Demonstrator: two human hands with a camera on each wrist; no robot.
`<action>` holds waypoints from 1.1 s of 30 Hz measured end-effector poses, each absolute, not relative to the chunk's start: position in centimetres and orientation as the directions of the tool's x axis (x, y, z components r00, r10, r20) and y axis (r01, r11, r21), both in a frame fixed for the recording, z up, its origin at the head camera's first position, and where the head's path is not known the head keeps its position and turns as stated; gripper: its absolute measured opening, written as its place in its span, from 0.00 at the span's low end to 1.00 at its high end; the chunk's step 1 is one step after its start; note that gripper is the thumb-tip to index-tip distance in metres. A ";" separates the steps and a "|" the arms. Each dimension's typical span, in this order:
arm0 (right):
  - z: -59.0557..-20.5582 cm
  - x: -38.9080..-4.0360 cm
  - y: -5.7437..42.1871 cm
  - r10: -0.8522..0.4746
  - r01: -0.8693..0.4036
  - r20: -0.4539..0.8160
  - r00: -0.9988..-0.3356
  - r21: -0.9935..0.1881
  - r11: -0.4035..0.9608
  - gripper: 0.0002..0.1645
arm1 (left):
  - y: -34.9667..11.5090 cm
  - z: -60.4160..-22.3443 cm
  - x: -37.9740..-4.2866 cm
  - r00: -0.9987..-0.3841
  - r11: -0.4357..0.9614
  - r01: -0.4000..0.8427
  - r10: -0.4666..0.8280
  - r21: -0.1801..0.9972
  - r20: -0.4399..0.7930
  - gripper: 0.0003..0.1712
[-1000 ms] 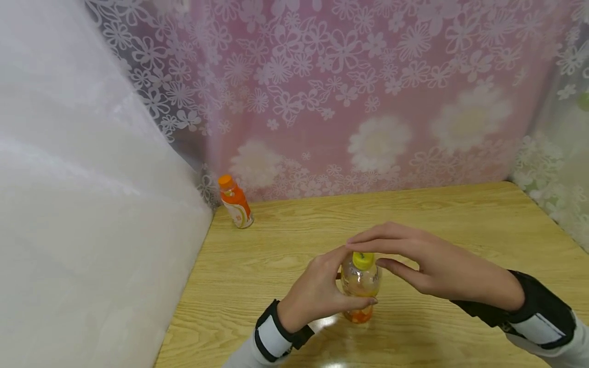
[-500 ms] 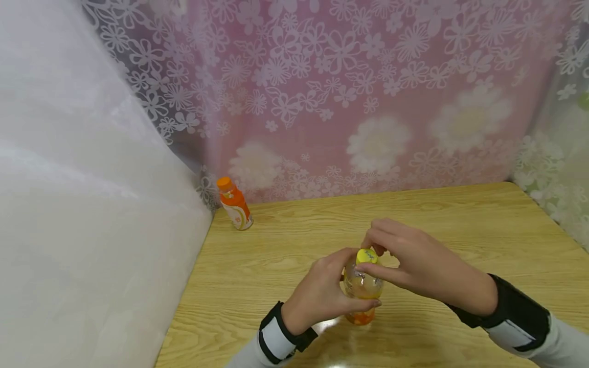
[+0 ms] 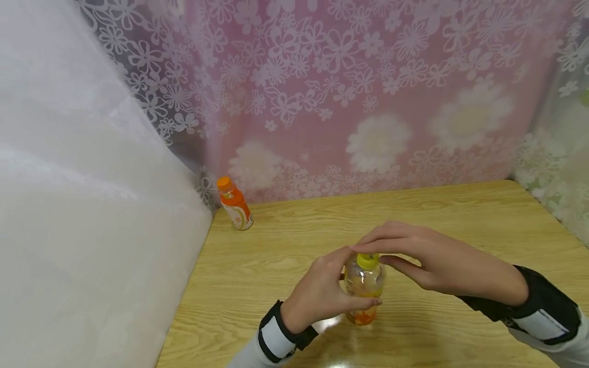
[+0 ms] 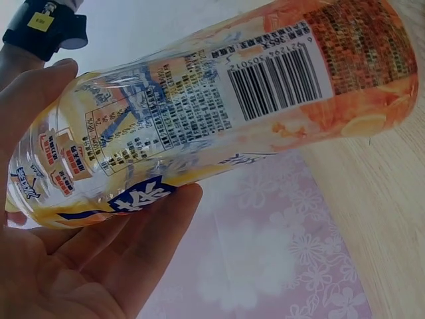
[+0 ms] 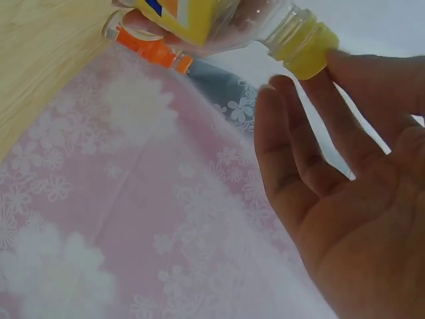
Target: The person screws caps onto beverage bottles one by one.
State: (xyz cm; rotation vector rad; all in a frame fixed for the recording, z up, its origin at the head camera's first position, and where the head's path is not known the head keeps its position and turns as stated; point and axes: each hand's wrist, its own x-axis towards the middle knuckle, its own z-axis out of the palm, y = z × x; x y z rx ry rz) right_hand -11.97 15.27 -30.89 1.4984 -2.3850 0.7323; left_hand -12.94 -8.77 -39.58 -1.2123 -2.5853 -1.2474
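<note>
A clear plastic drink bottle (image 3: 363, 283) with a yellow cap (image 3: 367, 261) stands on the table, with orange colour at its base. My left hand (image 3: 317, 291) grips its body, thumb across the near side. The left wrist view shows the bottle's printed label (image 4: 159, 119) and barcode, the fingers curving under it. Over the cap reaches my right hand (image 3: 428, 260), its long fingers on the far side and its thumb at the right. In the right wrist view, the thumb and a finger pinch the cap, which sits on the bottle neck (image 5: 282, 36).
An orange bottle (image 3: 235, 204) with an orange cap stands at the table's far left corner. A pink flowered curtain (image 3: 299, 102) hangs behind the wooden table (image 3: 276, 245). White sheeting (image 3: 92, 204) borders the left side.
Half a second ago the right fingers were curled round the cap, with the thumb in front. They have since turned back and straightened over it. The left hand stays on the bottle.
</note>
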 end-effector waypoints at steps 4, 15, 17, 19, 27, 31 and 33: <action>-31.2 -12.1 14.9 -0.752 -0.895 0.486 -0.445 -0.260 0.361 0.24 | -8.6 -39.7 -12.8 -0.694 0.384 0.661 0.639 0.644 0.331 0.48; -33.2 -11.4 12.6 -0.557 -0.719 0.561 -0.613 -0.102 0.687 0.25 | -8.3 -40.1 -12.8 -0.693 0.396 0.672 0.635 0.626 0.342 0.34; -33.3 -11.3 12.5 -0.556 -0.713 0.564 -0.610 -0.086 0.696 0.26 | -8.3 -40.2 -12.8 -0.694 0.396 0.669 0.635 0.629 0.339 0.33; -33.2 -11.3 12.6 -0.571 -0.729 0.545 -0.613 -0.111 0.676 0.23 | -8.4 -40.3 -12.8 -0.697 0.385 0.659 0.635 0.647 0.333 0.34; -31.7 -11.5 14.5 -0.759 -0.845 0.379 -0.529 -0.316 0.431 0.34 | -9.1 -39.9 -13.1 -0.696 0.351 0.626 0.654 0.696 0.296 0.48; -31.8 -11.9 14.6 -0.779 -0.890 0.438 -0.448 -0.298 0.344 0.35 | -9.2 -40.1 -13.1 -0.702 0.352 0.610 0.656 0.709 0.278 0.47; -32.0 -12.0 14.4 -0.772 -0.901 0.470 -0.428 -0.290 0.323 0.33 | -9.3 -40.1 -13.1 -0.706 0.355 0.613 0.648 0.706 0.287 0.46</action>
